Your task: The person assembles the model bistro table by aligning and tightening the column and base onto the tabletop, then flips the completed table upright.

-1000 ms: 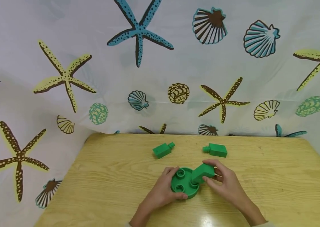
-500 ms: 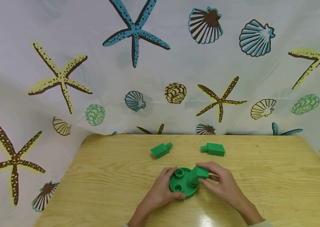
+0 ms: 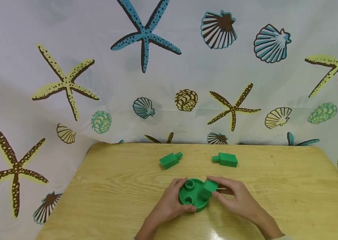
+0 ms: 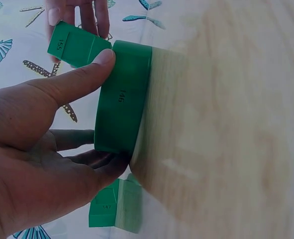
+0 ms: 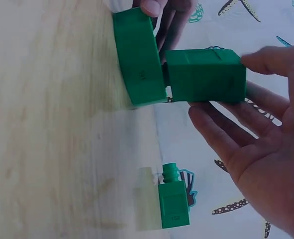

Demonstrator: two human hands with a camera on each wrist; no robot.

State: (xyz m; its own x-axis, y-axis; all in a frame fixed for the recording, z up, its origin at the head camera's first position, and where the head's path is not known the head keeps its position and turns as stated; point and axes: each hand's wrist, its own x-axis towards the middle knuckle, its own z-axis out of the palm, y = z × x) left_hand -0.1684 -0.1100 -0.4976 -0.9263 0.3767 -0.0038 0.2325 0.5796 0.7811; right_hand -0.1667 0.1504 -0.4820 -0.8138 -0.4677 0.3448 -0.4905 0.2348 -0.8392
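My left hand (image 3: 170, 201) grips the rim of a round green base (image 3: 195, 198) on the table, thumb in front and fingers behind. Two open ring sockets show inside the base. A green rectangular block (image 3: 209, 189) stands nearly upright over the base's right side, its lower end hidden inside the rim. With thumb and fingers my right hand (image 3: 237, 200) pinches this block from the right. The right wrist view shows a narrow neck between the block (image 5: 206, 74) and the base (image 5: 139, 59), and the thumb at the block's outer end.
Behind the base lie two more green blocks with threaded necks, a left block (image 3: 169, 161) and a right block (image 3: 228, 160). The wooden table (image 3: 112, 193) ends at a white sheet (image 3: 169, 126) printed with starfish and shells.
The block in my right hand has gone from leaning right to nearly upright over the base, the hand shifting left with it. My left hand keeps its hold on the base.
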